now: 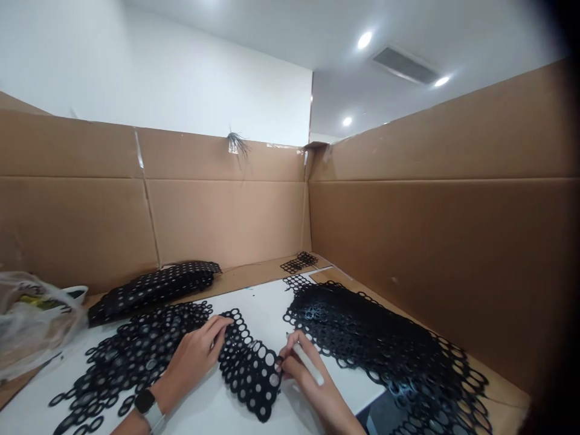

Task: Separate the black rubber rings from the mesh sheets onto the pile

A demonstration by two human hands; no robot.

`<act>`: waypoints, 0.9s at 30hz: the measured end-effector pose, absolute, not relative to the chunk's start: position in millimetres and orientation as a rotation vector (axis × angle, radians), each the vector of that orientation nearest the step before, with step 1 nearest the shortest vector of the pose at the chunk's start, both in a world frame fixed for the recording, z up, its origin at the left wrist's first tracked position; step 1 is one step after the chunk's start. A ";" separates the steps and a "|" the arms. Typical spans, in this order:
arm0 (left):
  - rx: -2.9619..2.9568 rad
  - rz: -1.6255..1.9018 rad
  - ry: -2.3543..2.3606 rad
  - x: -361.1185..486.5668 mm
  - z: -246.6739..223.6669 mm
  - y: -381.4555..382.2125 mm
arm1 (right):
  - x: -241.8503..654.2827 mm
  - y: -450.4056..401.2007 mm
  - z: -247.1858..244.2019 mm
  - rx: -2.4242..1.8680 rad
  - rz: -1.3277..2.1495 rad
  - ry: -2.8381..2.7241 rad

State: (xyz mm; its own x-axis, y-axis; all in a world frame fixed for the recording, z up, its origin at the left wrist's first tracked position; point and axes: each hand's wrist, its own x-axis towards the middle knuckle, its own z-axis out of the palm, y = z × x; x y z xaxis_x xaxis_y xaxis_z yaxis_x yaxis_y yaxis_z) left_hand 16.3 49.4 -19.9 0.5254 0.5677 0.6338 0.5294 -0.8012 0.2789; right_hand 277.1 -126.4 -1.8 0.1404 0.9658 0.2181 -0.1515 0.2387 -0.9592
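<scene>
Between my hands, a black sheet of joined rings point(251, 368) rests on the white board. My left hand point(199, 350) is at its upper left edge, thumb and fingers closed on that edge; a watch is on the wrist. My right hand point(301, 362) is closed around a white pen-like tool point(308, 364), its fingertips touching the sheet's right edge. Loose black rings point(131, 356) lie in a heap left of my left hand. To the right of my right hand, a large pile of black ring mesh point(371, 332) is spread out.
A folded black dotted bundle point(158, 287) lies at the back left. At the far left are a clear plastic bag point(36, 338) and a white bowl point(78, 294). A small mesh piece point(299, 262) lies near the corner. Cardboard walls point(430, 254) stand behind and right.
</scene>
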 end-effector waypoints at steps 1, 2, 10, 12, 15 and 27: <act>2.693 1.151 0.975 16.9 -21.5 50.9 | 281.9 -131.0 -3.6 -0.992 1.001 -1.106; 2.684 1.153 0.990 16.1 -23.2 51.8 | 286.5 -134.6 -5.4 -1.010 0.965 -1.111; 2.658 1.147 1.227 -3.0 -41.0 58.3 | 310.1 -126.1 -24.8 -1.254 0.626 -1.252; 2.690 1.109 1.253 -3.6 -46.0 60.9 | 310.0 -124.1 -25.1 -1.256 0.583 -1.259; 2.752 1.032 1.246 -3.1 -49.7 62.2 | 306.2 -126.4 -21.0 -1.254 0.527 -1.273; 2.874 0.818 1.227 -7.5 -36.1 62.1 | 290.8 -133.0 -12.7 -1.362 0.432 -1.371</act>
